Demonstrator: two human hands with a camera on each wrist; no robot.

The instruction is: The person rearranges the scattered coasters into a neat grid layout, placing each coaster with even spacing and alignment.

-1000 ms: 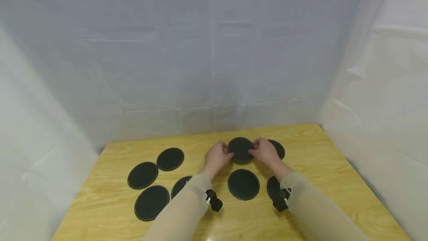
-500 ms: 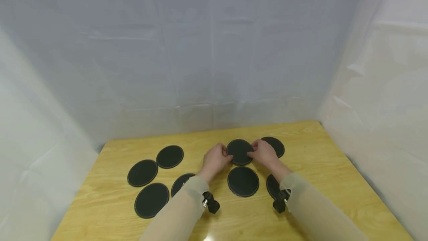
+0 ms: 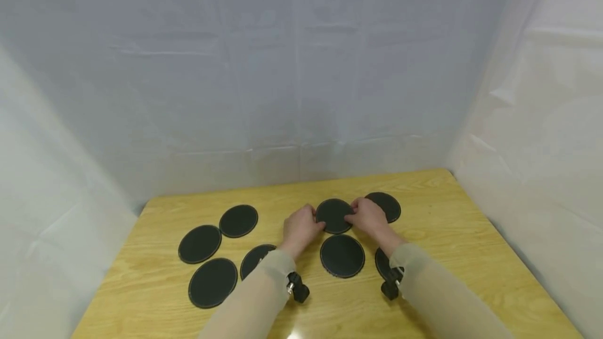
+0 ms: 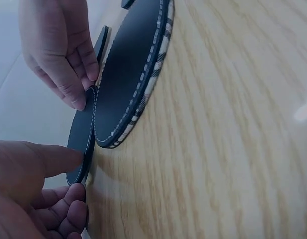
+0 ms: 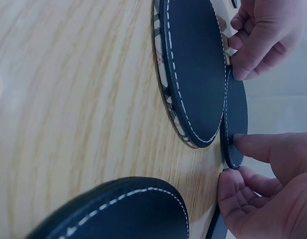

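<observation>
Both hands hold one black round coaster (image 3: 333,216) with white edge stitching by its opposite rims, low over the wooden table (image 3: 447,234). My left hand (image 3: 301,226) pinches its left edge and my right hand (image 3: 367,217) its right edge. In the left wrist view the held coaster (image 4: 82,142) sits between my left hand's thumb and fingers (image 4: 68,199), with the right hand's fingers (image 4: 68,84) on its far rim. The right wrist view shows the same coaster (image 5: 236,124) pinched by my right hand (image 5: 238,159), with the left hand (image 5: 262,40) opposite.
Several more black coasters lie flat on the table: one just in front of the held one (image 3: 342,255), one behind the right hand (image 3: 388,204), one under the right forearm (image 3: 382,261), and several on the left (image 3: 213,281). White sheeting walls in the table.
Both hands have brought the held coaster a little lower and toward me, closer to the coaster lying in front of it. The grip looks unchanged.
</observation>
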